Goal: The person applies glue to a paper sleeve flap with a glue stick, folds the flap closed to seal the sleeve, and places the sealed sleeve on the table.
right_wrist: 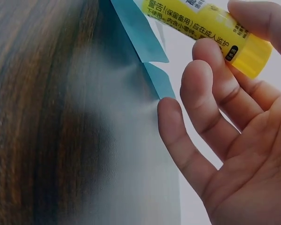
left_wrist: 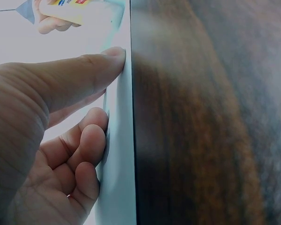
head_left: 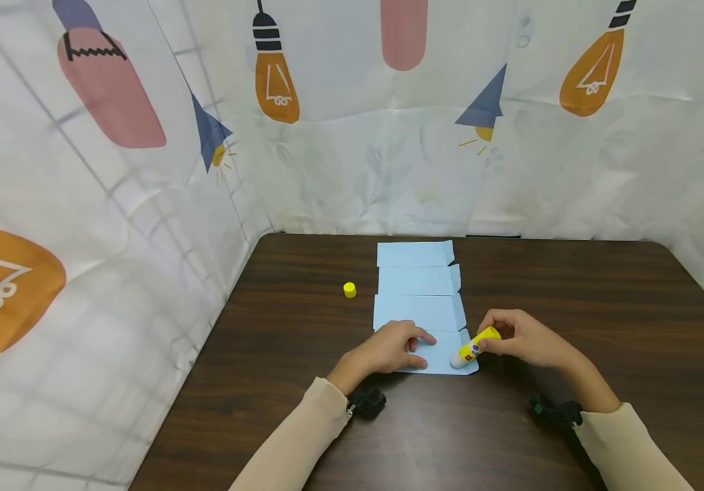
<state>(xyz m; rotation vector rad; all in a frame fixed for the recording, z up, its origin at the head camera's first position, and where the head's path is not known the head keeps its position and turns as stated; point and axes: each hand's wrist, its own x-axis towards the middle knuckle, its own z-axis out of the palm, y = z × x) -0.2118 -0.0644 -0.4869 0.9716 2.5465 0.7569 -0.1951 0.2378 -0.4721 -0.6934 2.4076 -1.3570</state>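
Note:
A light blue sheet of card (head_left: 419, 311), creased into several panels with side flaps, lies flat on the table. My left hand (head_left: 393, 346) rests on its nearest panel; in the left wrist view the thumb (left_wrist: 84, 77) reaches along the card's near edge, the other fingers loosely bent. My right hand (head_left: 525, 336) pinches a yellow and white glue stick (head_left: 473, 347) between thumb and fingers. Tilted, the stick has its white end down at the flap on the card's near right corner. The right wrist view shows the stick's yellow printed label (right_wrist: 201, 26) and the blue flaps beyond the fingertips.
A small yellow glue stick cap (head_left: 349, 290) stands on the dark wooden table (head_left: 290, 307), left of the card. Behind the table and along its left side hangs a white curtain (head_left: 352, 177) printed with lamps and bulbs.

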